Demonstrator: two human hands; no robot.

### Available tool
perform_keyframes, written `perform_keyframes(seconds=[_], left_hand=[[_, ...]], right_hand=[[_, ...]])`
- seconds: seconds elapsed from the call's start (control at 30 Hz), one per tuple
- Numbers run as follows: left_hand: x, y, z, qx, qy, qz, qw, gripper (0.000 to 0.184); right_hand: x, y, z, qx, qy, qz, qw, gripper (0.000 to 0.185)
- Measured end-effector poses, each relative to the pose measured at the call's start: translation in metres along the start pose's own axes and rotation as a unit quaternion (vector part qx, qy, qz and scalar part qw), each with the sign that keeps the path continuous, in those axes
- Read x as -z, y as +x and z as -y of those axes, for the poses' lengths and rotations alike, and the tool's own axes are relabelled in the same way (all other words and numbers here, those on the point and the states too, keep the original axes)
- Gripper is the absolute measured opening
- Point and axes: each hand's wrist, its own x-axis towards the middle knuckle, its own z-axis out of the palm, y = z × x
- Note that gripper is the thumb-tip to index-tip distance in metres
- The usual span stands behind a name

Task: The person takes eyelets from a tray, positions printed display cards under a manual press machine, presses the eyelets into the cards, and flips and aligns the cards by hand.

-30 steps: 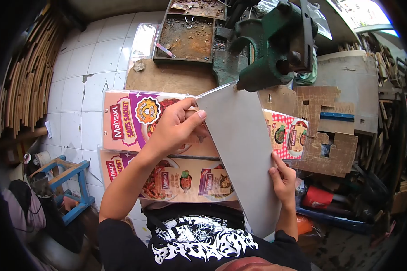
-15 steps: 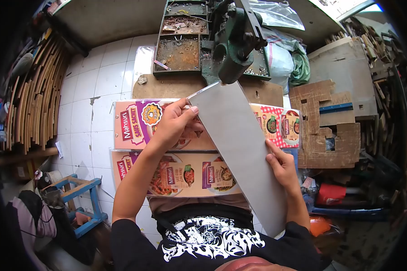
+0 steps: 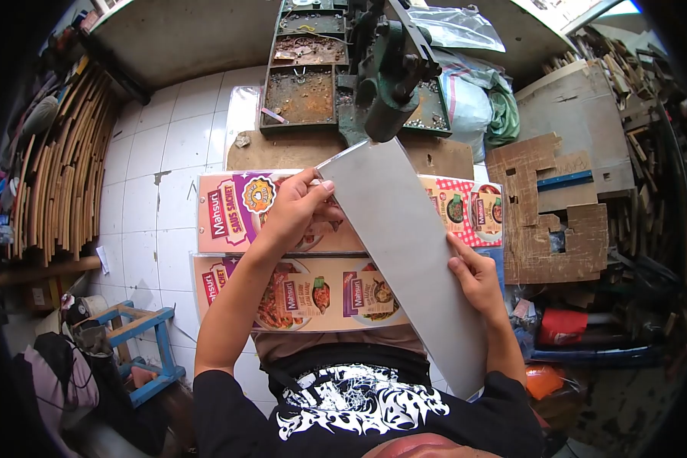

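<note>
A long sheet with its plain grey back up [image 3: 404, 229] lies slantwise in front of me. My left hand [image 3: 301, 206] is closed on its left edge near the far end, thumb on top. Lower down on the opposite edge, my right hand [image 3: 475, 276] grips the sheet with the thumb over the grey face. The sheet's far end sits beneath the head of a green hand press [image 3: 389, 107]. Under it are two printed food signs: the far one [image 3: 225, 237] and the near one [image 3: 336, 294], closer to my body.
Behind the signs is a brown board [image 3: 282, 153]. A compartmented tray [image 3: 301, 95] with small metal bits adjoins the press. Plastic bags [image 3: 469, 99] and a cut-out brown board [image 3: 527, 191] are at right. Stacked boards [image 3: 61, 168] and a blue frame [image 3: 160, 343] stand left.
The camera view has shifted slightly. Both hands keep their hold, and the sheet stays in nearly the same place under the press head.
</note>
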Motion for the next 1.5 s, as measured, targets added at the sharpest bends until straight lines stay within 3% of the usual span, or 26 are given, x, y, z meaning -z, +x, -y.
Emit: perform_keyframes(seconds=[1.5], left_hand=[[0.002, 0.001, 0.0, -0.001, 0.012, 0.009, 1.0, 0.029]], right_hand=[[0.001, 0.0, 0.002, -0.022, -0.005, 0.001, 1.0, 0.041]])
